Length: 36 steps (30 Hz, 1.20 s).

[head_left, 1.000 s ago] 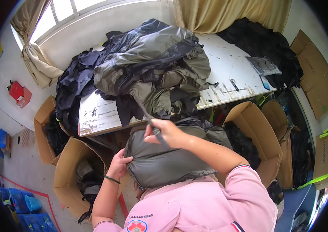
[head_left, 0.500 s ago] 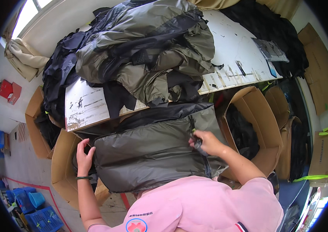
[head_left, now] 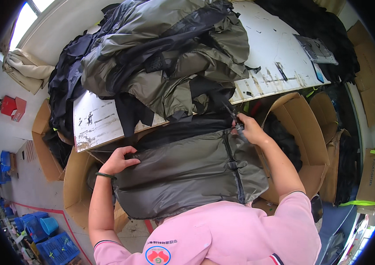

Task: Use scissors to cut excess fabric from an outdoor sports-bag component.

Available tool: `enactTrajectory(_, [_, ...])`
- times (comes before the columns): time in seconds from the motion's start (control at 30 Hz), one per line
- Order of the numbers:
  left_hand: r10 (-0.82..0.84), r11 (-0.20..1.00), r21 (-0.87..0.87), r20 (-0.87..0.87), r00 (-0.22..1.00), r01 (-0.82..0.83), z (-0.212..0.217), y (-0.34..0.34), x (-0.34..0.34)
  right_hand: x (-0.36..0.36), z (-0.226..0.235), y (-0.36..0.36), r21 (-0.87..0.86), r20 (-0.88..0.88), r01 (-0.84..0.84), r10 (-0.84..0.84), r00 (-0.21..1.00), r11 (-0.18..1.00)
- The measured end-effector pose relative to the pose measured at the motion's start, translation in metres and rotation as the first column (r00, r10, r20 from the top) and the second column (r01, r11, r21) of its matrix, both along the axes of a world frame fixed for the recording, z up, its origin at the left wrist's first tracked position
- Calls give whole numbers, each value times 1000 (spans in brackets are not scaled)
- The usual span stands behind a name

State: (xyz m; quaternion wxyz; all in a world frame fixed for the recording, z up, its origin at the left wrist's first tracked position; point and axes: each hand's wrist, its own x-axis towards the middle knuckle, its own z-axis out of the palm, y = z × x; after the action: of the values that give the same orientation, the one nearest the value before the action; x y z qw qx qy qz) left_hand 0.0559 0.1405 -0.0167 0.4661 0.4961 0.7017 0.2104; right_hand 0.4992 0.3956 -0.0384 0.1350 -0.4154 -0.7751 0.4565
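A dark olive padded fabric piece [head_left: 174,176] lies across my lap, with a black zipper-like strip [head_left: 233,170] running down its right part. In my right hand [head_left: 251,130] is a pair of dark scissors [head_left: 239,127], closed in the fist, blades pointing up and left near the strip's far end. My left hand [head_left: 121,161] rests at the piece's far left corner, thumb and forefinger apart on its edge. Its other fingers are partly hidden. Just past the far edge lies black fabric [head_left: 183,128], under the table's rim.
A white table [head_left: 97,126] ahead bears a large heap of olive and black fabric [head_left: 165,57]. Open cardboard boxes stand at the left [head_left: 75,190] and right [head_left: 304,141], holding dark cloth. Blue plastic baskets [head_left: 57,249] sit on the floor at lower left.
My right hand has moved up and right with the scissors, from mid-strip to its far end. My left hand has shifted right and up from the left side onto the far corner.
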Motion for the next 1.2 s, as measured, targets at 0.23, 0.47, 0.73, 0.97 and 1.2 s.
enactTrajectory(0.23, [67, 998, 0, 240, 969, -69, 24, -15, 18, -25, 48, -5, 488, 320, -331, 187, 929, 808])
enactTrajectory(0.47, [94, 984, 131, 187, 978, -119, 33, -35, 33, -131, 75, -40, 465, 329, -696, 623, 709, 547])
enactTrajectory(0.73, [52, 941, 327, 103, 993, -83, 40, -39, 43, -176, 71, -53, 288, 380, -847, 758, 530, 448])
enactTrajectory(0.97, [74, 938, 333, 86, 994, -99, 41, -42, 44, -185, 69, -58, 253, 344, -846, 773, 533, 470])
enactTrajectory(1.2, [119, 939, 316, 65, 991, -134, 41, -44, 47, -183, 66, -60, 221, 430, -866, 752, 500, 449])
